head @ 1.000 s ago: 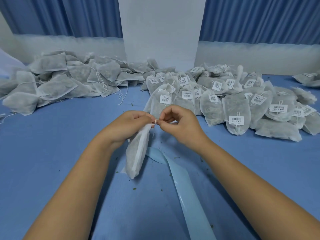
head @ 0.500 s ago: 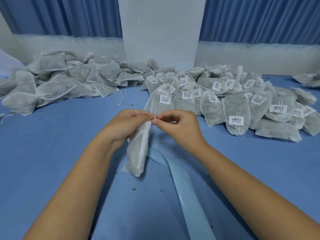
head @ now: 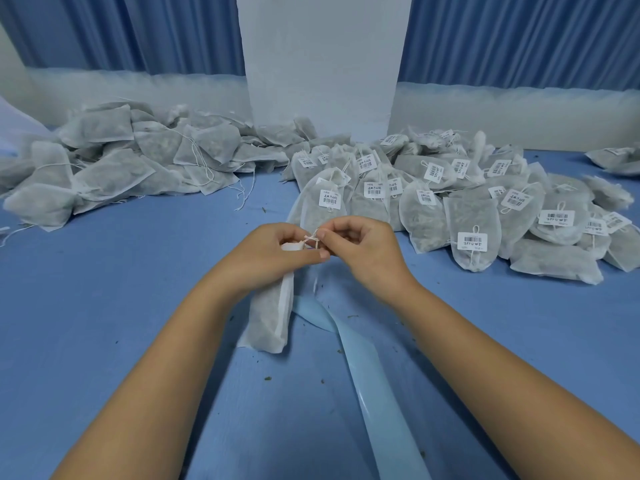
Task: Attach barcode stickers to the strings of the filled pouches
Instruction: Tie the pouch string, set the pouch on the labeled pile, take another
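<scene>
Hanging from the left hand (head: 277, 252), the filled pouch (head: 270, 313) reaches down to the blue bench (head: 104, 306). Left grip is clamped on the pouch neck; right hand (head: 363, 251) grip pinches the string (head: 311, 237). Labelled pouches (head: 467, 209) lie right, unlabelled pouches (head: 104, 168) left.

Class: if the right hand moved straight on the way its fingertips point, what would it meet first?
Probably the left hand: the right hand points leftward at it, almost touching, with only the string of the pouch between them.
</scene>
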Tool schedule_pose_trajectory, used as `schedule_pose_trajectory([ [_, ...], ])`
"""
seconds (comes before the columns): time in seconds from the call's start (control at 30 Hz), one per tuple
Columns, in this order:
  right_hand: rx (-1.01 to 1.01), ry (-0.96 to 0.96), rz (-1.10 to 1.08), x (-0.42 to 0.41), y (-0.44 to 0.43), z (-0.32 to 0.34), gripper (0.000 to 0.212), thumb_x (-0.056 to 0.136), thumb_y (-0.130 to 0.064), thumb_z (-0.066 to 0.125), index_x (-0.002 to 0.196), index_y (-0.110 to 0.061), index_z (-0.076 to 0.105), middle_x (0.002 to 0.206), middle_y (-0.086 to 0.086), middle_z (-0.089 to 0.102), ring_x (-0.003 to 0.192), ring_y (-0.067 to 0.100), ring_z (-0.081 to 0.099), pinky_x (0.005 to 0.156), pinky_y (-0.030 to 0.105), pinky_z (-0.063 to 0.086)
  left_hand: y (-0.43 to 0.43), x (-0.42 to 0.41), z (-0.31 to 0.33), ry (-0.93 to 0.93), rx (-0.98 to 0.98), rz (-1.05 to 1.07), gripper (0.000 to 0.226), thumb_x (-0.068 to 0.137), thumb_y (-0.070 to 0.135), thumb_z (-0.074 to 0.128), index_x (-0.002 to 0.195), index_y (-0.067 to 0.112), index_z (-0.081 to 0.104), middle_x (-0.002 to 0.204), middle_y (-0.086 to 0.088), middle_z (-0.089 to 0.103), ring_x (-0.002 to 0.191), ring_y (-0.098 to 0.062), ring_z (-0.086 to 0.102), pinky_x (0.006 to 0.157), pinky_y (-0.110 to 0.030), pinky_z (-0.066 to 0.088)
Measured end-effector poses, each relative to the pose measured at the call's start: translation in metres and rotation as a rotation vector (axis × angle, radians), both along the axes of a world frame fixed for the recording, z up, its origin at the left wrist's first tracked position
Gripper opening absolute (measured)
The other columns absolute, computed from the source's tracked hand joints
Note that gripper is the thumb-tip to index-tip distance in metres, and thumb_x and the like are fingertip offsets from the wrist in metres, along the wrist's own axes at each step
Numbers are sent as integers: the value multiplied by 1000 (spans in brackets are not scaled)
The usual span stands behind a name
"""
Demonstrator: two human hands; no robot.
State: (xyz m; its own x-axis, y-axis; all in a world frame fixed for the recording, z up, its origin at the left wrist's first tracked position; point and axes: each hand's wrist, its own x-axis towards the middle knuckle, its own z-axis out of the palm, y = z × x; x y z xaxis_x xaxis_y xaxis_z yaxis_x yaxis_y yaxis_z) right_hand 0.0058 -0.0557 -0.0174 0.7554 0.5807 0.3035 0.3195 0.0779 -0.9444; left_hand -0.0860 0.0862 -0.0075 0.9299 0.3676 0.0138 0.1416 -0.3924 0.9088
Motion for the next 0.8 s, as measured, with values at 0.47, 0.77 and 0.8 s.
schedule_pose_trajectory([
  [0.47, 97, 290, -62, 2, 1, 7, 8, 101, -11, 44, 95, -14, 48, 71, -2, 73, 65, 9, 69, 58, 19, 52, -11, 1, -1, -102, 298, -105, 23, 98, 19, 57, 78, 15, 68, 62, 9, 63, 58, 3, 50, 59, -11, 37],
  [0.77, -21, 237, -112, 0, -2, 14, 19, 103, -14, 39, 88, -14, 51, 80, -5, 73, 64, 2, 64, 54, 18, 48, -16, 4, 2, -165, 433, -105, 24, 92, 7, 55, 68, 5, 55, 50, 19, 49, 52, -1, 44, 53, -14, 33],
  [0.8, -27, 231, -116, 0, -2, 14, 21, 103, -14, 39, 86, -15, 52, 80, -5, 73, 62, 1, 64, 53, 17, 47, -15, 4, 3, -161, 451, -105, 24, 92, 7, 54, 68, 6, 55, 50, 19, 49, 53, -1, 45, 54, -14, 33],
])
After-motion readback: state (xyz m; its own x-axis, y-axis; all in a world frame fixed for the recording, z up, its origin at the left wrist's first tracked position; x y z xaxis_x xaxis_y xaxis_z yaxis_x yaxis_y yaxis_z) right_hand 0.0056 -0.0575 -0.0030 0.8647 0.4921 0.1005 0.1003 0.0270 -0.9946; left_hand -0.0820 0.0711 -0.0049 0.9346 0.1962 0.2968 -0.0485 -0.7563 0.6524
